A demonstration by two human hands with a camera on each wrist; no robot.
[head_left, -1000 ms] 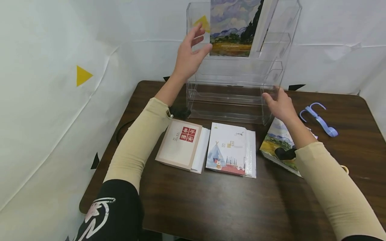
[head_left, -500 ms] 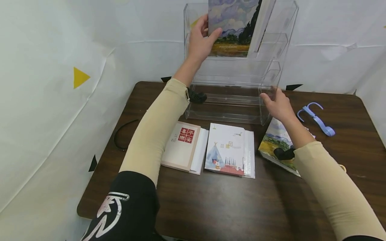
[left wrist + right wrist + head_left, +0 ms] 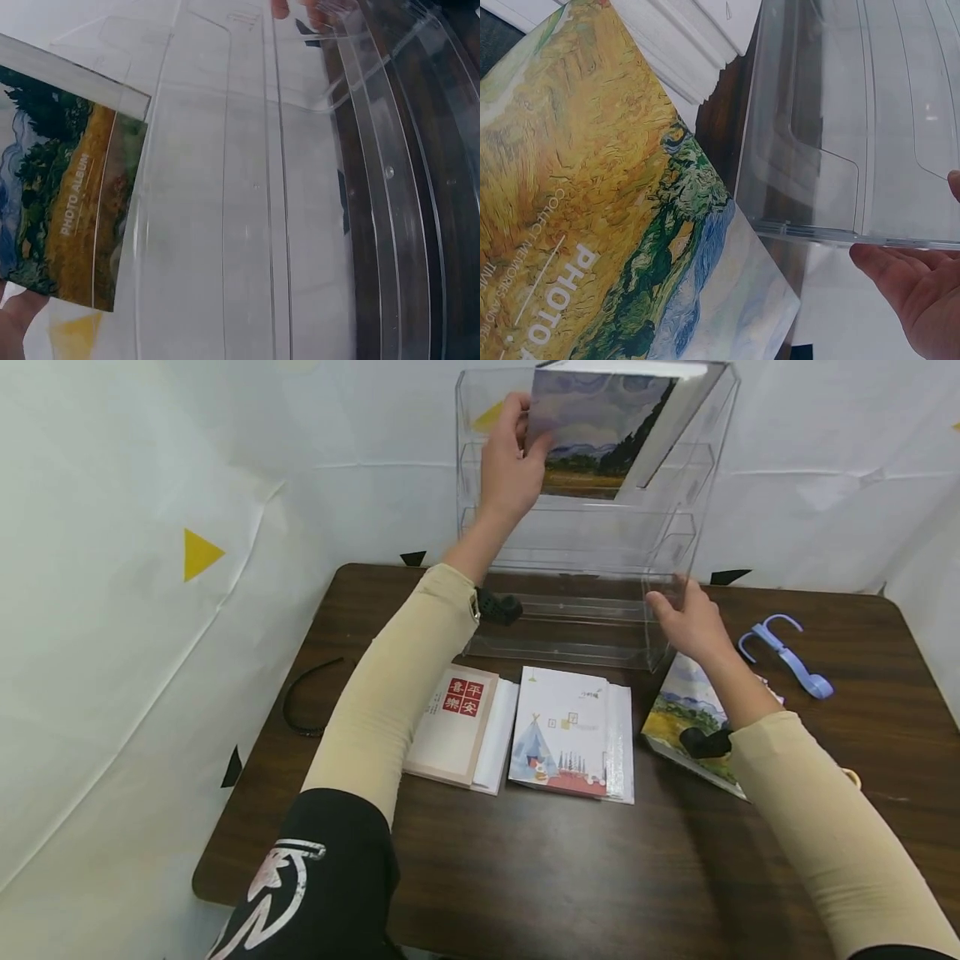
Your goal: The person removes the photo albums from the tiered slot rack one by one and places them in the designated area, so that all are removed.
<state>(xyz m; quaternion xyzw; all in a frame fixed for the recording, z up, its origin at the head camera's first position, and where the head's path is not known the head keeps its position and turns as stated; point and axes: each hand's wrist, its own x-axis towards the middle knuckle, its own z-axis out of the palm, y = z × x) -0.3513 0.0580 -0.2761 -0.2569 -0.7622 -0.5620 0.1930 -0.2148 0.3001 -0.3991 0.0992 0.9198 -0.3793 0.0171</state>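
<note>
My left hand (image 3: 512, 464) grips the left edge of a photo album (image 3: 600, 439) with a painted landscape cover, thumb on the front. The album sits in an upper tier of a clear plastic display rack (image 3: 562, 653), its top leaning forward so the white top edge shows. In the left wrist view the lower part of the album (image 3: 71, 180) stands behind a clear lip. Lower down, my right hand (image 3: 693, 620) holds the rack's right side panel, thumb inside and fingers outside. Under the right wrist lies another landscape photo album (image 3: 686, 702), partly hidden by the arm.
A beige book with red characters (image 3: 465, 697) and a white tent-picture book (image 3: 558, 735) lie before the rack. A blue hook-ended object (image 3: 787, 656) lies at right, a black loop (image 3: 294, 702) at left on the dark wooden table (image 3: 562, 877). White sheeting hangs behind.
My left hand has moved right and taken hold of the album's left edge. The album's top has tipped forward. The right hand stays on the rack.
</note>
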